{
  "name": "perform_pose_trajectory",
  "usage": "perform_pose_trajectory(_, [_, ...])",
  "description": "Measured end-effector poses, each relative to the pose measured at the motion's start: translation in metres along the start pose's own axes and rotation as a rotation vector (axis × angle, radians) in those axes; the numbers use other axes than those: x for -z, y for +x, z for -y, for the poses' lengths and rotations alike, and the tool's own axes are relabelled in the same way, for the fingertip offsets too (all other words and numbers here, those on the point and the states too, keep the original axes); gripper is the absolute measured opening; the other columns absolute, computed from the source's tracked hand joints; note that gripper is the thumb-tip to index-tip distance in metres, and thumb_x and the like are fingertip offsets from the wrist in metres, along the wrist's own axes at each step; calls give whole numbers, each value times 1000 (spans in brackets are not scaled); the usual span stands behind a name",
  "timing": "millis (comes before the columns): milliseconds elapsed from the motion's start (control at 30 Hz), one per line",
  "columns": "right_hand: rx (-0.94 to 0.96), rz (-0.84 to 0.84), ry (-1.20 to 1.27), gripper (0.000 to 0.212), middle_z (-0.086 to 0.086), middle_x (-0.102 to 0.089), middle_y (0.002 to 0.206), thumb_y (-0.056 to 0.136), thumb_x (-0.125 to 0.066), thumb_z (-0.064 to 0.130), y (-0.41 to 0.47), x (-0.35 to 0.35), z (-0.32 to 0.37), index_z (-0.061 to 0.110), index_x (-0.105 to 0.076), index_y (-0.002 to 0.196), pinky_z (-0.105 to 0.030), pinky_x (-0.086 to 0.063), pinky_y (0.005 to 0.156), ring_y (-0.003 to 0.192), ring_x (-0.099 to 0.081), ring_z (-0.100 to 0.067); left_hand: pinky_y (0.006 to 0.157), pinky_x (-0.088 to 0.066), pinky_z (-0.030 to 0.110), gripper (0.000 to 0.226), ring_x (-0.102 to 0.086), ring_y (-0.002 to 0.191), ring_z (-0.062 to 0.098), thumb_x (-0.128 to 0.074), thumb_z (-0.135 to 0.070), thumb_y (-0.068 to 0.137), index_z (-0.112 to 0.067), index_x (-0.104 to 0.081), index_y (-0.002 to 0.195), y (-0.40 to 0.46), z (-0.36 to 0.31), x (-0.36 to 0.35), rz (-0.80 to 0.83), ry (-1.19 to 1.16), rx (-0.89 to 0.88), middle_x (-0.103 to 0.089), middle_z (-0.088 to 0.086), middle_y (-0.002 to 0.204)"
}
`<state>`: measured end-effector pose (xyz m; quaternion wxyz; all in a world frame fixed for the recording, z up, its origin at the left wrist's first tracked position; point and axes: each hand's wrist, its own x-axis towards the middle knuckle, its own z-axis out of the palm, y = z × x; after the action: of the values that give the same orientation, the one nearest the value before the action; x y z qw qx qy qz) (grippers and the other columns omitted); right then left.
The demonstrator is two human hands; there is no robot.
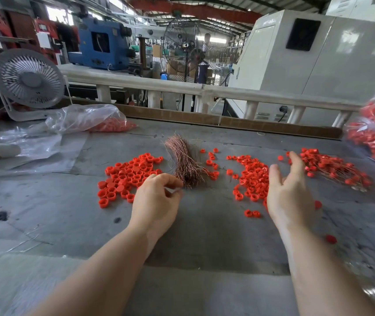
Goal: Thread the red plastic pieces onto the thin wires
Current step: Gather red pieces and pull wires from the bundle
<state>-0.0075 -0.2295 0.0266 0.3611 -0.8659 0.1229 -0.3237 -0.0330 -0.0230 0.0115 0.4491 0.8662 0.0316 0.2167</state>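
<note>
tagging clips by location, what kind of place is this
Most likely a factory floor with a hand-assembly bench. Big machines such as the blue machine stand under a steel roof, a floor fan runs behind the rail, and the table holds loose red plastic pieces beside a wire bundle.

A single wide-angle head-worn camera supplies the only view. It looks forward and down from above the near edge of the grey, scuffed flat worktop (45, 201), close enough that both bare forearms enter from the bottom of the frame and the left hand (156, 199) and right hand (289, 192) sit near the centre. The far edge of the worktop, bordered by a white painted railing (182, 87), crosses the upper middle of the frame. Beyond it, the view faces into a factory hall. Straight lines bow towards the frame edges.
</note>
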Motion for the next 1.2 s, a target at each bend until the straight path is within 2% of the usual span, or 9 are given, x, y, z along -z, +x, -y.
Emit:
perform_pose_trajectory(100, [57,103,-93,44,-12,-60,124,97,-33,46,-4,-3,4,25,-45,134,-40,-41,83,110,-55,-37,61,-26,15,12,-46,71,8,-67,-12,81,-20,-68,89,0,1,0,-3,68,-12,-51,-5,91])
perform_pose_trajectory(267, [106,139,-123,31,-14,-67,90,98,-39,30,-5,-6,2,14,-65,94,-34,-38,65,87,-58,-37,61,-25,16,11,-47,80,11,-66,-15,83,-22,-67,91,-1,1,0,6,102,-5,-47,-8,89])
perform_pose_trajectory(367, [152,162,-121,20,-7,-70,94,93,-50,16,-7,-7,2,15,-69,97,-32,-45,70,90,-61,-30,66,-26,15,11,-50,87,16,-66,-14,82,-20,-69,91,0,2,0,-2,131,-14,-48,-6,92])
perform_pose_trajectory(467, [288,193,-106,16,-4,-68,95,87,-58,8,-11,-10,6,13,-71,95,-30,-43,76,92,-59,-26,76,-22,16,14,-43,101,19,-64,-17,83,-22,-69,96,-1,3,1,-24,215,-27,-45,-7,98])
perform_pose_trajectory(633, [419,272,-143,14,-4,-64,95,83,-63,6,-17,-17,9,12,-71,92,-36,-40,88,95,-54,-25,86,-22,24,19,-34,108,19,-62,-22,85,-28,-66,102,0,4,2,-23,287,9,-47,-4,114])
perform_pose_trajectory(733, [361,197,-168,18,-7,-65,99,84,-58,2,-14,-16,6,11,-71,93,-37,-40,88,99,-54,-28,90,-24,26,19,-34,110,20,-61,-22,85,-29,-65,102,-1,4,1,-1,269,15,-47,-3,117])
perform_pose_trajectory(933, [84,47,-165,37,-10,-59,107,77,-47,-11,-4,-6,-1,14,-70,92,-38,-38,88,105,-49,-30,93,-27,29,19,-35,109,20,-61,-22,85,-29,-66,102,-2,3,1,9,265,22,-47,-3,115])
perform_pose_trajectory(1100, [6,-9,-206,41,-11,-52,114,72,-47,-12,-1,-3,-3,13,-71,95,-40,-35,95,111,-44,-33,93,-28,29,18,-36,110,21,-61,-23,86,-29,-67,102,-2,2,1,12,263,25,-45,-4,111])
perform_pose_trajectory(1200, [-4,-1,-183,40,-13,-51,116,75,-47,-12,1,-2,-8,10,-70,99,-33,-31,96,113,-42,-32,93,-27,31,18,-35,108,19,-61,-23,86,-29,-66,103,-2,3,1,17,258,26,-38,-9,103])
